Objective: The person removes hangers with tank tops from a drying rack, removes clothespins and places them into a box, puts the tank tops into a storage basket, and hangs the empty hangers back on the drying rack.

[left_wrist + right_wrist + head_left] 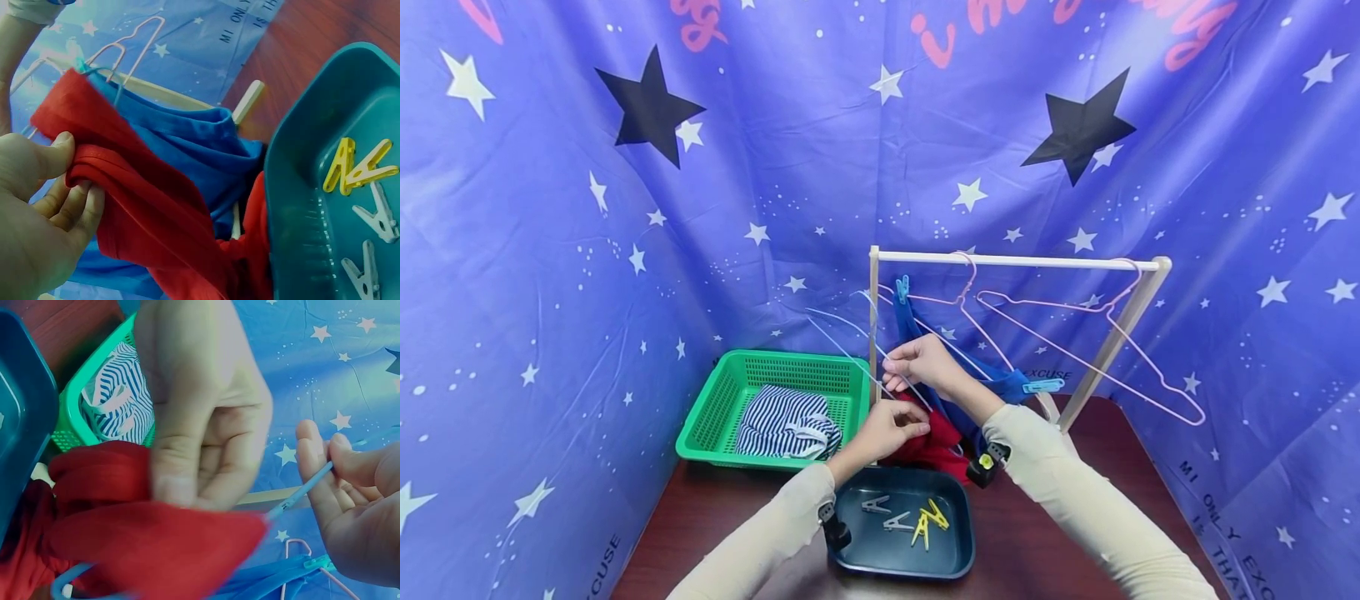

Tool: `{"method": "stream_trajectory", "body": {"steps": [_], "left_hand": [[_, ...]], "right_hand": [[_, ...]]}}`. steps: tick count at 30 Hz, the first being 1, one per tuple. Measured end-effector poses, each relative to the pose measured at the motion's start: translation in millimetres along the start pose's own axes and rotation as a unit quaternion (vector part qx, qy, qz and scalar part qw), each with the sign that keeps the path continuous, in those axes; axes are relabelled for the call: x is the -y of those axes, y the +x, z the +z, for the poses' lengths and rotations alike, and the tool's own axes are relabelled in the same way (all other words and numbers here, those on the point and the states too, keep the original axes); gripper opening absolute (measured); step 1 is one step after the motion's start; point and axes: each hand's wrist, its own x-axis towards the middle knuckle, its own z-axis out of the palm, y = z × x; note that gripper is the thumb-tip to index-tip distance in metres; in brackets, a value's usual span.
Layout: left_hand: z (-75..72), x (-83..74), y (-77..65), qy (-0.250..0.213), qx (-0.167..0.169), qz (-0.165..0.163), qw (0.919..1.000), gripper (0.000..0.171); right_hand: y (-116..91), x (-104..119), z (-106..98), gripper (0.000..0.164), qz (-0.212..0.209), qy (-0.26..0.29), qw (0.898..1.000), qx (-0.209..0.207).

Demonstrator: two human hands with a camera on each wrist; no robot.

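My left hand (887,432) pinches the edge of a red garment (150,206) between thumb and fingers. In the right wrist view, a light blue hanger (299,492) runs into the red fabric, and my right hand (928,367) pinches it between thumb and fingertips. The hanger's far part sticks out to the left of the rack post in the head view. The red garment bunches and hangs down behind the left hand. Close behind it, a blue garment (181,137) hangs on a pink hanger (992,333), held by light blue clothespins (1045,387).
A wooden rack (1015,260) carries another pink hanger (1090,308) on the right. The green basket (700,417) at left contains a striped garment (782,421). In front, a dark tray (898,562) holds yellow clothespins (921,531) and grey clothespins (897,522).
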Motion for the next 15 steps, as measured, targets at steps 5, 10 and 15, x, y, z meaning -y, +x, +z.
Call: {"method": "stream_trajectory", "body": {"steps": [5, 10, 15], "left_hand": [[3.9, 5.3, -3.9, 0.019, 0.024, 0.006, 0.9995, 0.006], [5.6, 5.9, -8.2, 0.037, 0.036, -0.005, 0.9987, 0.005], [7.1, 7.3, -10.7, 0.059, 0.044, -0.011, 0.9972, 0.005]], "right_hand": [[-0.8, 2.0, 1.8, 0.025, -0.051, 0.011, 0.999, 0.006], [-2.5, 5.2, 5.6, 0.026, -0.088, 0.029, 0.996, -0.008], [-4.7, 9.8, 7.6, 0.025, -0.133, 0.047, 0.990, -0.029]]}}
